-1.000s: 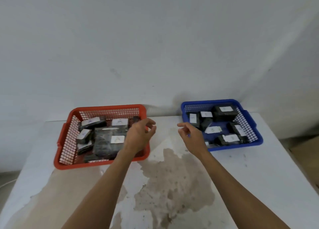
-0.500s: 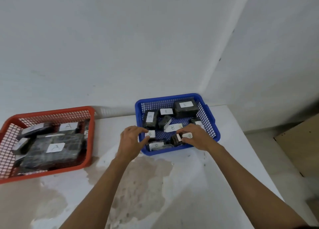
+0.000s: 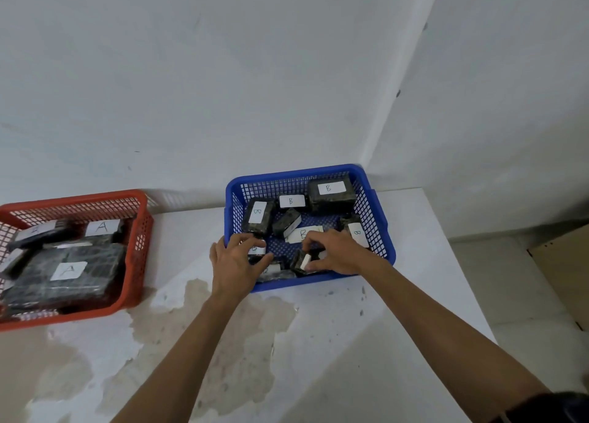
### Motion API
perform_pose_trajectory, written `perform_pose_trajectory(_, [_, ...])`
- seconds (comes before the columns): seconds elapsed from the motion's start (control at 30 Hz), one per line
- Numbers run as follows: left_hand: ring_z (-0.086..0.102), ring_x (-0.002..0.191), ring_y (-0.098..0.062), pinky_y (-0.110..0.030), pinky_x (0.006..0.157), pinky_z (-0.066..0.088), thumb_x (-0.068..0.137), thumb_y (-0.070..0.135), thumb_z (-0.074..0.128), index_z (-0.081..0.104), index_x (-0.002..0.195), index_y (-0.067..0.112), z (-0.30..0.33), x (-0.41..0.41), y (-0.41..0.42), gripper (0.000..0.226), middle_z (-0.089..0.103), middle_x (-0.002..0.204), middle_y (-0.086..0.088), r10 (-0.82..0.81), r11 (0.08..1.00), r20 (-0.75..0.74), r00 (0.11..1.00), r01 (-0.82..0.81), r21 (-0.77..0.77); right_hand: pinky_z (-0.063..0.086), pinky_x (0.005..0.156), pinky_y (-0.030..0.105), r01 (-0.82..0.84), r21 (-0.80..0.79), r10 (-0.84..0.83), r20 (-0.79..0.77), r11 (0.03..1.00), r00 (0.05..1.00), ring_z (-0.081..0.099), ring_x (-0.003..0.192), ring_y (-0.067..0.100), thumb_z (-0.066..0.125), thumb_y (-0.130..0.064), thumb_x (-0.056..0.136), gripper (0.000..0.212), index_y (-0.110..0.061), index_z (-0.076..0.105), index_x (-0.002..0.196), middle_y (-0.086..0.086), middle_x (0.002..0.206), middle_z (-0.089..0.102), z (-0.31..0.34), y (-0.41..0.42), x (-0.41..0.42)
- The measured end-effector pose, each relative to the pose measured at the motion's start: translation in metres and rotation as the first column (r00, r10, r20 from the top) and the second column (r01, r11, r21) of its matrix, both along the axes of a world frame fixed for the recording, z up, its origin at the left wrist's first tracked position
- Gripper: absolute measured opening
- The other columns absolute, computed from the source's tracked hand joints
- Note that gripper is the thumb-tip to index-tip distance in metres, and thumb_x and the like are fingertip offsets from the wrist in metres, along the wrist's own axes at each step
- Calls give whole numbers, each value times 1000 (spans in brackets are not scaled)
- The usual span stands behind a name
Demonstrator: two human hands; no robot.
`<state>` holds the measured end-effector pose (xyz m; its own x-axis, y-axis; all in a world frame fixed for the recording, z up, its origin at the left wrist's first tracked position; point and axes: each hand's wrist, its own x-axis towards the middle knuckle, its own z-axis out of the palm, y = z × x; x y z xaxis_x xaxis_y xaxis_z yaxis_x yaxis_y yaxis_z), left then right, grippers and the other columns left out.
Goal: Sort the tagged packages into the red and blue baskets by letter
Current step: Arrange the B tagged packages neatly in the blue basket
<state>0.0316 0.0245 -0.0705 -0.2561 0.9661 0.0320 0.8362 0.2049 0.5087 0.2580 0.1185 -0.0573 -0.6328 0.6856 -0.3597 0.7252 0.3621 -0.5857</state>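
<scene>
The blue basket (image 3: 377, 212) stands at the back of the table and holds several black wrapped packages with white tags marked B, such as the big one (image 3: 331, 194) in its far corner. Both my hands reach into its near side. My left hand (image 3: 236, 263) curls its fingers and thumb round a small tagged package (image 3: 257, 250). My right hand (image 3: 339, 252) grips another small package (image 3: 302, 261) by its end. The red basket (image 3: 138, 247) at the left holds packages tagged A, among them a large flat one (image 3: 68, 274).
The white table (image 3: 366, 333) has a stained, peeling patch in its middle. Its right edge drops to the floor, where a brown board (image 3: 564, 273) stands. White walls meet in a corner just behind the blue basket.
The view has swung right from between the baskets towards the blue one. Both hands moved from above the table into the blue basket and closed on small packages.
</scene>
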Motion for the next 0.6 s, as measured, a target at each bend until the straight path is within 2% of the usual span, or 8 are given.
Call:
perform_pose_trajectory(0.1, [17,146,-33,-57,114,-8,80,52,70,70,104,33,5,9,4,30,48,140,1,62,998,-171,983,-58,32,36,92,38,26,-75,-29,-37,997,999,57,98,15,76,-47,81,29,-31,57,94,-14,97,63,-1,4,-8])
perform_pose_trajectory(0.17, [13,148,-29,-55,113,-14,81,55,66,71,103,35,8,11,7,30,53,137,4,-4,999,-201,980,14,49,43,94,37,70,-143,-81,-69,987,994,61,95,13,76,-45,81,26,-30,57,90,-15,94,64,-3,9,-14])
perform_pose_trajectory(0.27, [21,146,-22,-57,116,-10,84,56,60,71,108,36,9,12,11,33,64,124,10,-155,987,-181,971,147,-57,52,95,40,117,-174,-132,-73,978,989,66,97,15,76,-39,84,22,-28,61,95,-8,104,71,-7,15,-19])
perform_pose_trajectory(0.43, [32,141,-20,-58,117,-3,87,51,60,71,109,34,10,11,13,30,67,119,9,-221,973,-187,957,203,-111,53,95,40,159,-244,-187,-97,957,978,68,98,15,77,-38,84,19,-32,64,96,-5,104,74,-16,18,-24])
perform_pose_trajectory(0.6, [25,143,-16,-58,116,-8,87,59,55,65,117,39,10,-11,11,38,61,124,17,-373,925,-236,897,339,-173,52,84,34,215,-235,-260,-179,948,949,67,92,15,72,-35,89,13,-31,67,100,-3,96,74,-17,21,-23])
